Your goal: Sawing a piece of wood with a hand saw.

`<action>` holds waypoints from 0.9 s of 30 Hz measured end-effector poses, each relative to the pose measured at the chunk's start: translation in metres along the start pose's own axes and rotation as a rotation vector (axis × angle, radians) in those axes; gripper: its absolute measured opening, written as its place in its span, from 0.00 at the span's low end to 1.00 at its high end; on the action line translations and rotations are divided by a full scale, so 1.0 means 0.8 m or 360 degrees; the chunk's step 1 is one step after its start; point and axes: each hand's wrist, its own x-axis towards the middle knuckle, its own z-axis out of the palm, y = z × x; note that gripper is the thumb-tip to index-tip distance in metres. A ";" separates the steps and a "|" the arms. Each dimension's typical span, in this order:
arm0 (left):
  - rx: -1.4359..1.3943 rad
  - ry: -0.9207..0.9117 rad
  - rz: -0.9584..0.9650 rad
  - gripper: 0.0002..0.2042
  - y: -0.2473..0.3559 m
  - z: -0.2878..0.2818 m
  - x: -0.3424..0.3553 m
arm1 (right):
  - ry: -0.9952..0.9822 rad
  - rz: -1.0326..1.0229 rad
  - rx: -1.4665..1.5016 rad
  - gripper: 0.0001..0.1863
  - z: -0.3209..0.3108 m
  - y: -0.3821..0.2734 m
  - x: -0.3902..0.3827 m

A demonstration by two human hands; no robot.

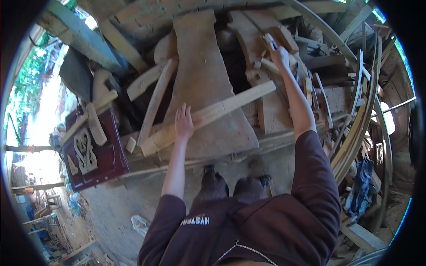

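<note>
My left hand (184, 123) lies flat on a long pale wooden board (222, 106), its fingers stretched across the upper edge. The board rests aslant over a wide, wavy-edged wooden slab (199, 62), its right end higher up than its left. Faint cross lines show on its face. Reaching far to the right, my right hand (279, 55) is closed around a small object with light and dark parts, too small to make out. That hand is above a second brown slab (250, 35) and beside several loose wood pieces.
At left, a dark red panel (102, 155) with pale carved scrollwork leans by the bench. Long curved wood strips (355, 137) stand along the right side. Curved wooden pieces (159, 95) lie left of the slab. A crumpled plastic bag (140, 224) is on the floor.
</note>
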 end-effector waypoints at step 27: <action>-0.0045 0.0001 0.0564 0.34 0.098 0.023 -0.014 | -0.0772 0.0721 0.1020 0.08 -0.114 0.032 -0.668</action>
